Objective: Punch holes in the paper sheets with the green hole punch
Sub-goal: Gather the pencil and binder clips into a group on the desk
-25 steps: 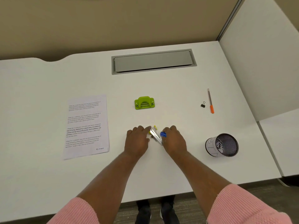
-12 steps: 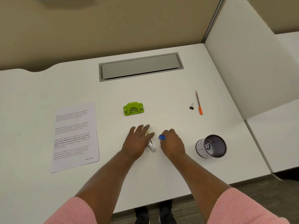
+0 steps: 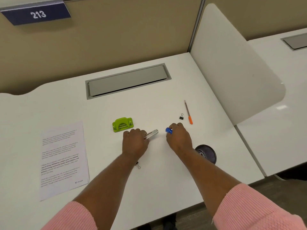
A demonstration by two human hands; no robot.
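The green hole punch [image 3: 122, 124] sits on the white desk, just beyond and left of my left hand [image 3: 134, 143]. A stack of printed paper sheets [image 3: 62, 159] lies flat at the left. My left hand is closed on a flat silver metal tool [image 3: 152, 133] that sticks out to the right. To its right, my right hand [image 3: 178, 138] is closed on a small blue-capped object [image 3: 168, 130]. Neither hand touches the punch or the sheets.
A black mesh cup [image 3: 206, 154] stands behind my right forearm. An orange-tipped pen [image 3: 188, 112] and a black binder clip [image 3: 181, 117] lie at the right. Another binder clip [image 3: 137, 166] lies under my left wrist. A grey cable hatch [image 3: 127, 81] is at the back, a white divider [image 3: 232, 67] on the right.
My hands have drawn apart: the left holds the silver tool, the right the blue-capped object. A binder clip now shows under my left wrist. The camera has tilted up.
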